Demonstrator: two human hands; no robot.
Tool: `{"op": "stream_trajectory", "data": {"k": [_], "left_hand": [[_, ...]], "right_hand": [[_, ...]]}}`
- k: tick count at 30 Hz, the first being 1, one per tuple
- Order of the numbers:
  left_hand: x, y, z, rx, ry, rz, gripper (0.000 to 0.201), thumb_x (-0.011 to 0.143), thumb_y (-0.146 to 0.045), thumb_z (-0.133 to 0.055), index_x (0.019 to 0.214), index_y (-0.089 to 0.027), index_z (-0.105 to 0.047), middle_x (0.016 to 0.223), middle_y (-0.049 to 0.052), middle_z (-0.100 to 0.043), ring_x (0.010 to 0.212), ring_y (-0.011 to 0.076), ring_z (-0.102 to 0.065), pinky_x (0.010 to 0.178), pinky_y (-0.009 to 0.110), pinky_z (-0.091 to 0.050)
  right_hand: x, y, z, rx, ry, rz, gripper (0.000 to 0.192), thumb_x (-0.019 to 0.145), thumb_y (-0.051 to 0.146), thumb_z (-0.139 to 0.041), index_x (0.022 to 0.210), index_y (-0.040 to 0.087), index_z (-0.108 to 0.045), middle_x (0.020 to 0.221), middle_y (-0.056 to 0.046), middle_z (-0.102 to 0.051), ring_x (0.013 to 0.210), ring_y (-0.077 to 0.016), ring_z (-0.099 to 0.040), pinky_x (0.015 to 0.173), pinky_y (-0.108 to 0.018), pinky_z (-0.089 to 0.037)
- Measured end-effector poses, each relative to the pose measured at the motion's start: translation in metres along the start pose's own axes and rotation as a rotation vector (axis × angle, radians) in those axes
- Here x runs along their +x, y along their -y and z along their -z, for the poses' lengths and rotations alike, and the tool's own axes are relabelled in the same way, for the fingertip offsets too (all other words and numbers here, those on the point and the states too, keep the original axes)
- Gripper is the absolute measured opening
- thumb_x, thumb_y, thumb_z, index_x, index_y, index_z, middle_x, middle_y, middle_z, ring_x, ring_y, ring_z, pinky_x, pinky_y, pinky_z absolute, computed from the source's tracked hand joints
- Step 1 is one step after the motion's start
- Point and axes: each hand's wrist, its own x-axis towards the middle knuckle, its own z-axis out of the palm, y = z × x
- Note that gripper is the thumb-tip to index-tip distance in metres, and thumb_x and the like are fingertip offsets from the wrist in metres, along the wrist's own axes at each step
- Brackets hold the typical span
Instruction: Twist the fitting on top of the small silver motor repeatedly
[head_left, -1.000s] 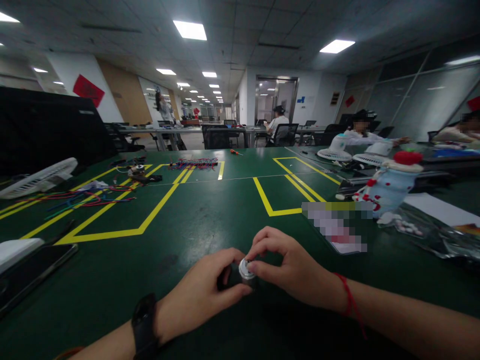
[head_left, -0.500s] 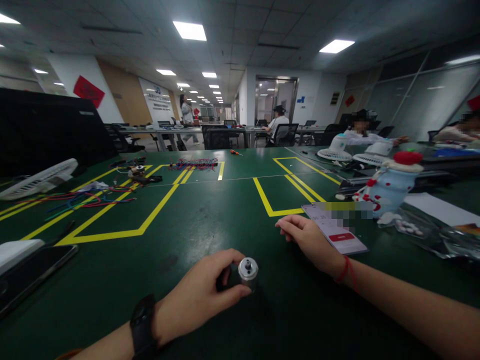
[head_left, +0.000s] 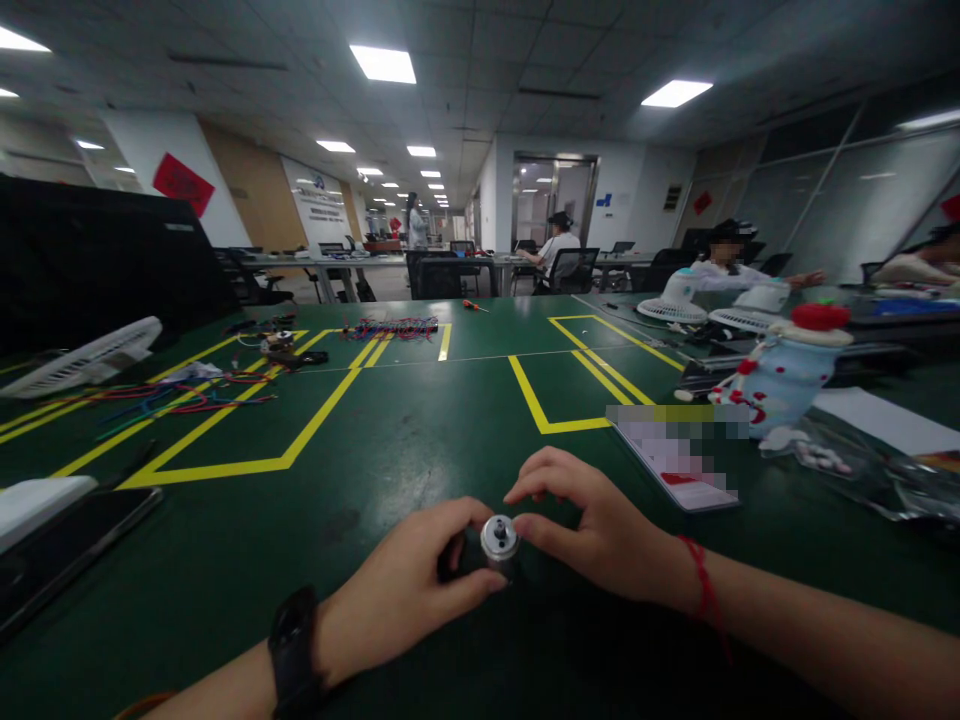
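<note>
I've got the left hand (head_left: pixel 409 572) pinching the metal cylinder (head_left: pixel 501 549) upright, toward the table's (head_left: pixel 435 420) near edge; right hand (head_left: pixel 592 525) parted, gripping nothing. Probably dense, rigid, slick: I'd grip its sides.

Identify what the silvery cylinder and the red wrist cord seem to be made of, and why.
The silvery cylinder is likely metal with a smooth, shiny top: its grey face and rim reflect light. The red wrist cord is probably matt textile thread: its thin strands bend loosely.
</note>
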Motion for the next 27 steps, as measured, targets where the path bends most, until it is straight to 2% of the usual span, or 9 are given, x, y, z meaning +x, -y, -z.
{"op": "stream_trajectory", "data": {"k": [4,10,12,17,20,24,27], "left_hand": [[0.001,0.001,0.000,0.005,-0.002,-0.003,0.014,0.086,-0.028,-0.064,0.096,-0.021,-0.057,0.079,-0.003,-0.055,0.067,0.0142,-0.048,0.058,0.023,-0.035],[0.001,0.000,0.000,0.003,-0.003,0.008,0.016,0.086,-0.030,-0.064,0.096,-0.020,-0.058,0.079,-0.002,-0.056,0.066,0.0141,-0.048,0.058,0.023,-0.035],[0.000,-0.001,0.001,0.002,-0.003,0.011,0.016,0.086,-0.030,-0.064,0.097,-0.021,-0.058,0.080,-0.002,-0.057,0.068,0.0144,-0.049,0.059,0.023,-0.035],[-0.001,-0.002,0.003,-0.010,0.004,0.013,0.018,0.085,-0.028,-0.065,0.101,-0.023,-0.059,0.084,-0.002,-0.059,0.069,0.0148,-0.049,0.060,0.024,-0.036],[-0.001,-0.002,0.003,-0.014,0.001,0.021,0.019,0.085,-0.027,-0.065,0.102,-0.023,-0.059,0.084,-0.002,-0.059,0.070,0.0148,-0.049,0.060,0.024,-0.036],[0.000,-0.001,0.003,-0.019,0.006,0.021,0.019,0.085,-0.028,-0.065,0.103,-0.022,-0.059,0.085,-0.001,-0.060,0.070,0.0151,-0.049,0.061,0.024,-0.037],[0.000,-0.001,0.004,-0.026,0.008,0.019,0.019,0.085,-0.028,-0.065,0.103,-0.022,-0.059,0.086,-0.001,-0.060,0.070,0.0150,-0.049,0.061,0.024,-0.037]], "right_hand": [[0.003,0.010,-0.003,0.025,0.003,0.022,0.006,0.082,0.021,-0.068,0.088,0.019,-0.069,0.094,-0.003,-0.055,0.088,-0.0145,-0.055,0.078,-0.027,-0.045],[0.006,0.002,0.005,0.090,-0.076,-0.051,0.008,0.085,0.025,-0.066,0.084,0.018,-0.067,0.088,-0.001,-0.056,0.077,-0.0120,-0.053,0.065,-0.024,-0.043],[0.001,-0.003,0.008,0.077,-0.035,-0.061,0.008,0.085,0.026,-0.065,0.085,0.018,-0.067,0.089,-0.001,-0.056,0.078,-0.0122,-0.053,0.067,-0.024,-0.044],[-0.015,-0.013,0.012,-0.009,0.207,-0.063,0.010,0.083,0.027,-0.067,0.085,0.018,-0.069,0.093,-0.003,-0.057,0.084,-0.0143,-0.056,0.075,-0.027,-0.046],[-0.018,-0.017,0.011,-0.068,0.283,-0.058,0.011,0.083,0.028,-0.067,0.087,0.019,-0.070,0.095,-0.003,-0.058,0.086,-0.0157,-0.056,0.076,-0.028,-0.046],[-0.017,-0.018,0.013,-0.035,0.303,-0.070,0.011,0.083,0.027,-0.067,0.090,0.020,-0.071,0.097,-0.004,-0.058,0.087,-0.0160,-0.056,0.077,-0.029,-0.045],[-0.014,-0.023,0.015,0.130,0.211,-0.185,0.013,0.083,0.030,-0.067,0.090,0.019,-0.070,0.094,-0.003,-0.058,0.081,-0.0142,-0.056,0.071,-0.027,-0.045]]}}
